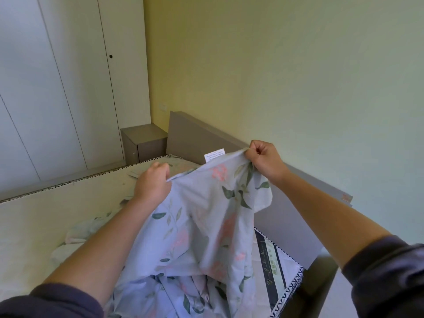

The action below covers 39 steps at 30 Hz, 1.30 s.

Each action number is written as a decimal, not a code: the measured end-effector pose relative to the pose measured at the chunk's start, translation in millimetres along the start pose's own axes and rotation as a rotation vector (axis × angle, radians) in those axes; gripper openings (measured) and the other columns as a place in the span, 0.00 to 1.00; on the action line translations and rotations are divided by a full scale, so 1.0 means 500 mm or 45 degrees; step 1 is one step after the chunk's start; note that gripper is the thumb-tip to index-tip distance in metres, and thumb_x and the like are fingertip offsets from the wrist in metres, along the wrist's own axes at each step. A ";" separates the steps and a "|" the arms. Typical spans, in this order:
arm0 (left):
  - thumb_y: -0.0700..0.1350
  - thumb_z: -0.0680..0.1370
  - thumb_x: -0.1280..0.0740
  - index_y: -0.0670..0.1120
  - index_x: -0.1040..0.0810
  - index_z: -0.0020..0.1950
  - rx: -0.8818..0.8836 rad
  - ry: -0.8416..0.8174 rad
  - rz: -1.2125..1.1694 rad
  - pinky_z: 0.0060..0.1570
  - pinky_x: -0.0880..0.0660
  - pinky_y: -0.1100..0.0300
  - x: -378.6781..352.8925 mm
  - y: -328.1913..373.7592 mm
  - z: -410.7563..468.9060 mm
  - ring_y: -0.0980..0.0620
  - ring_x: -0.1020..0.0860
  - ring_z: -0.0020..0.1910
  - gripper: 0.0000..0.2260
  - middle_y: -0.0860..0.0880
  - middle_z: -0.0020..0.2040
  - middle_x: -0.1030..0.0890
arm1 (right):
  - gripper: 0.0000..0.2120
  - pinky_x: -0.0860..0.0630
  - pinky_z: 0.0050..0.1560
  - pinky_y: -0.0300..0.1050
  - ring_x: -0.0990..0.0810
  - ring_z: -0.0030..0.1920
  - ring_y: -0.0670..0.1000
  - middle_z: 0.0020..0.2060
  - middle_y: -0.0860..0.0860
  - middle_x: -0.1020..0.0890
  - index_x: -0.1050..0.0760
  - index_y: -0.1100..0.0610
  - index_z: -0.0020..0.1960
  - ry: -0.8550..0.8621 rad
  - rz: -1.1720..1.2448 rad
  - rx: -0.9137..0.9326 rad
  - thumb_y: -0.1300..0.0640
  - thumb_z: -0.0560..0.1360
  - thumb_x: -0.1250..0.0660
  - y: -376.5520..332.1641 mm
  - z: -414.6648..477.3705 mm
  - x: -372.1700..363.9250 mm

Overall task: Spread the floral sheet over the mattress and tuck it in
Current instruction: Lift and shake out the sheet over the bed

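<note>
A cream mattress [46, 221] with black-and-white zigzag piping along its edges fills the lower left, its head end against one taupe headboard [190, 131], which stands against a pale yellow-green wall [275, 65]. One small orange sticker [346, 198] sits on the headboard's right end. One matching taupe nightstand [144, 141] stands in the room's corner, just beside the headboard's left end, with one white socket [163, 107] on the wall above it. White wardrobe doors [57, 88] run along the left, split by three seams and marked by one round dark hole [110, 56]. At the mattress's near right corner one dark striped label [273, 271] shows on its side. The person holds one floral sheet [206, 226], pale blue with pink blooms and green leaves, lifted over the right side of the mattress; its lower part hangs down in bunched folds between the forearms. One white tag [214, 154] stands up from its top hem. The two hands are apart, both on that hem: the left hand [152, 183] grips it with curled fingers, and the right hand [263, 160], higher and in front of the headboard's top edge, pinches a gathered bit of it. Pale crumpled cloth [78, 232] lies on the mattress left of the left forearm; whether it belongs to the same sheet cannot be told. Both arms wear dark sleeves [385, 271] pushed up.
</note>
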State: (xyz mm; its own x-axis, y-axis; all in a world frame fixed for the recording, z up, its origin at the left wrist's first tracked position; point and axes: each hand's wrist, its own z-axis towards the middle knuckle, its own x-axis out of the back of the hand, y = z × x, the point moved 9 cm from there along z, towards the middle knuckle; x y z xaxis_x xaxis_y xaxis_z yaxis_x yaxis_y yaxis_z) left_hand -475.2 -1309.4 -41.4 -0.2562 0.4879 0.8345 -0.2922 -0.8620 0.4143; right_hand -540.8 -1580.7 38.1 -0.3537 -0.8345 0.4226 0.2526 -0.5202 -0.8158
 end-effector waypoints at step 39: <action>0.55 0.75 0.36 0.48 0.31 0.54 -0.574 -0.053 0.124 0.32 0.34 0.58 -0.121 0.231 -0.067 0.49 0.23 0.40 0.14 0.53 0.45 0.25 | 0.13 0.33 0.37 0.42 0.30 0.35 0.48 0.31 0.53 0.28 0.27 0.61 0.35 -0.078 -0.067 -0.191 0.57 0.77 0.39 0.083 -0.031 0.014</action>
State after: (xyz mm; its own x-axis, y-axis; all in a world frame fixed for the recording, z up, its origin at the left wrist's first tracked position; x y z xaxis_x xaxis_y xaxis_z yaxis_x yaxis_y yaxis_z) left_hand -524.5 -1433.7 -56.3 -0.2680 0.3936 0.8794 -0.6427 -0.7530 0.1412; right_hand -546.8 -1605.5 1.1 -0.3058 -0.8189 0.4856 0.0962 -0.5340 -0.8400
